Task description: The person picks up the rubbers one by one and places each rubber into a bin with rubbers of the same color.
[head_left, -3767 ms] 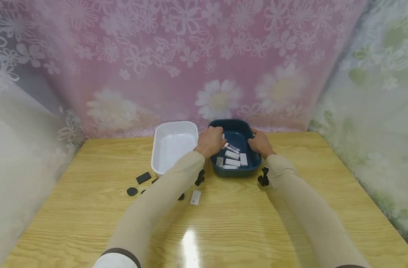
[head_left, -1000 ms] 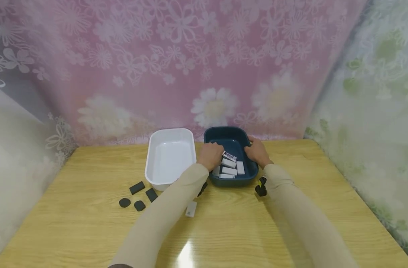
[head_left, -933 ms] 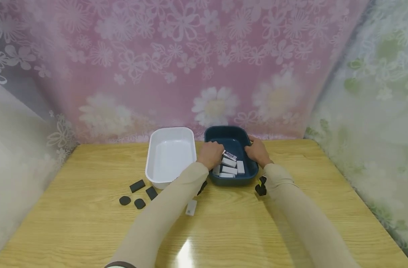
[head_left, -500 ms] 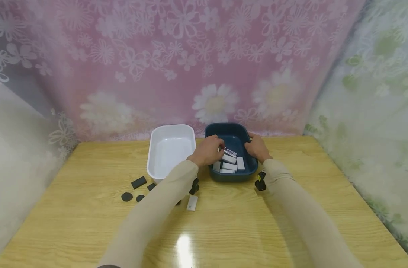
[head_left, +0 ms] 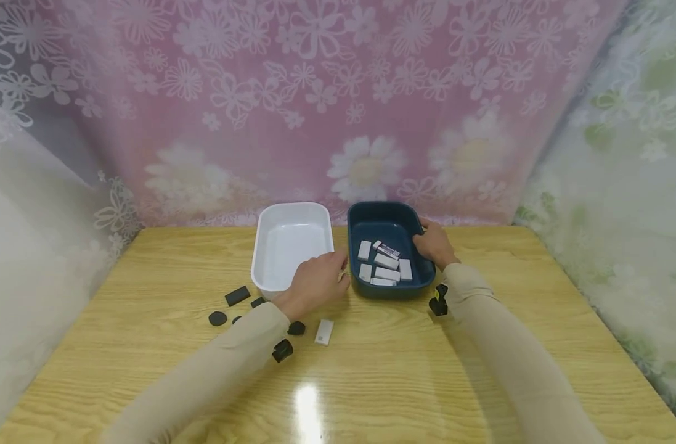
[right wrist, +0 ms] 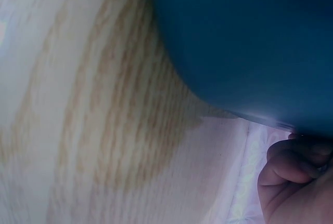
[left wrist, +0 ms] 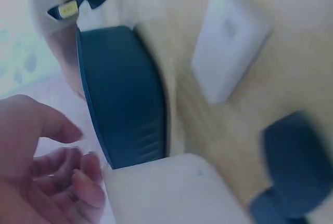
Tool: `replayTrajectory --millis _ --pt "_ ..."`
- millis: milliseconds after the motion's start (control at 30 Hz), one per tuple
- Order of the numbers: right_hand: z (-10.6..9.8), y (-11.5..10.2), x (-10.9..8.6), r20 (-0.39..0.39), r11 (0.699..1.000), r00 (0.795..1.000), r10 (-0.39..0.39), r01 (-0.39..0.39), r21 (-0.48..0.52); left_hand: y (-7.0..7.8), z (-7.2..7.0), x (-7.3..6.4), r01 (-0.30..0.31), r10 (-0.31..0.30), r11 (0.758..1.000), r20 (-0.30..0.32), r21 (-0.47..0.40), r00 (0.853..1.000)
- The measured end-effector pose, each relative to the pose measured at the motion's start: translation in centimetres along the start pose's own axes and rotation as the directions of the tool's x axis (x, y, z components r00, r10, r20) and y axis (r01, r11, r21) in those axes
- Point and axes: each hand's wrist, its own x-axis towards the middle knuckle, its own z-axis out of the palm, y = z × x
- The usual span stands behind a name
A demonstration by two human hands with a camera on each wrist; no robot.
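Fingers loosely curled and holding nothing, my left hand (head_left: pixel 317 280) (left wrist: pixel 47 156) hovers by the right front corner of the white basin (head_left: pixel 290 271). My right hand (head_left: pixel 434 245) grips the right rim of the dark blue basin (head_left: pixel 393 292), thumb on the inner side; the right wrist view shows that basin's outer wall (right wrist: pixel 244 42) and curled fingers. Several small white rectangular blocks (head_left: pixel 386 261) lie inside the blue basin, one carrying a dark printed label (head_left: pixel 389 252). A similar white block (head_left: pixel 324 332) (left wrist: pixel 229 42) rests on the table in front of the basins.
Left of the white block is a dark piece (head_left: pixel 296 328). More flat black pieces, such as an oblong (head_left: pixel 237 296) and a rounded one (head_left: pixel 218 318), lie left of my left forearm, which partly covers others. A floral curtain (head_left: pixel 365 166) hangs behind the table.
My left hand has come out of the blue basin, moving left and toward me. White blocks it covered now show near the basin's left wall. My right hand stays on the rim.
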Motion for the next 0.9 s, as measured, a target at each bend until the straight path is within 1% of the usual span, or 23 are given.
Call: replayTrajectory --millis 67,133,200,267,300,433,500,533,633,733,833,900 --pt "-0.1 -0.3 0.1 -0.002 1.0 1.0 -0.001 0.001 -0.008 -0.1 -0.4 -1.1 -0.008 0.008 0.999 0.011 0.04 1.0" --pt "0.0 -0.4 0.2 -0.002 1.0 1.0 -0.005 0.005 -0.013 -0.1 -0.8 -2.2 -0.035 0.034 0.998 0.021 0.057 0.999" --pt "0.0 -0.5 0.3 -0.007 1.0 1.0 -0.012 0.012 -0.02 0.1 -1.0 -3.1 -0.059 0.058 0.996 0.029 0.061 0.998" --pt "0.1 -0.5 0.4 -0.017 1.0 1.0 -0.022 0.022 -0.022 0.3 -1.1 -3.9 -0.061 0.058 0.997 0.056 0.056 0.997" --pt "0.1 -0.5 0.4 -0.021 0.999 0.999 -0.028 0.027 -0.023 0.3 -1.1 -4.3 -0.06 0.056 0.996 0.07 0.061 0.996" --pt "0.1 -0.2 0.2 -0.028 0.998 0.999 -0.039 0.038 -0.041 0.3 -0.3 -5.8 -0.056 0.04 0.989 0.116 0.134 0.992" --pt "0.0 0.0 0.0 -0.023 0.998 0.999 -0.035 0.033 -0.05 0.3 0.2 -6.5 -0.056 0.036 0.985 0.123 0.163 0.992" --pt "0.0 0.1 -0.1 -0.023 0.998 0.999 -0.034 0.033 -0.056 0.4 0.5 -6.8 -0.046 0.025 0.985 0.131 0.165 0.991" --pt "0.0 0.4 -0.4 -0.025 0.996 0.999 -0.038 0.036 -0.08 0.7 1.1 -7.5 0.003 -0.024 0.99 0.149 0.141 0.989" --pt "0.1 0.7 -0.5 -0.027 0.995 0.998 -0.05 0.047 -0.093 0.9 1.7 -7.8 0.035 -0.056 0.992 0.17 0.121 0.984" --pt "0.2 0.7 -0.6 -0.032 0.995 0.998 -0.055 0.051 -0.089 0.9 1.9 -7.9 0.035 -0.059 0.992 0.194 0.124 0.979" --pt "0.1 0.5 -0.7 -0.039 0.996 0.998 -0.05 0.047 -0.077 0.9 1.8 -7.9 0.029 -0.058 0.989 0.2 0.143 0.978"
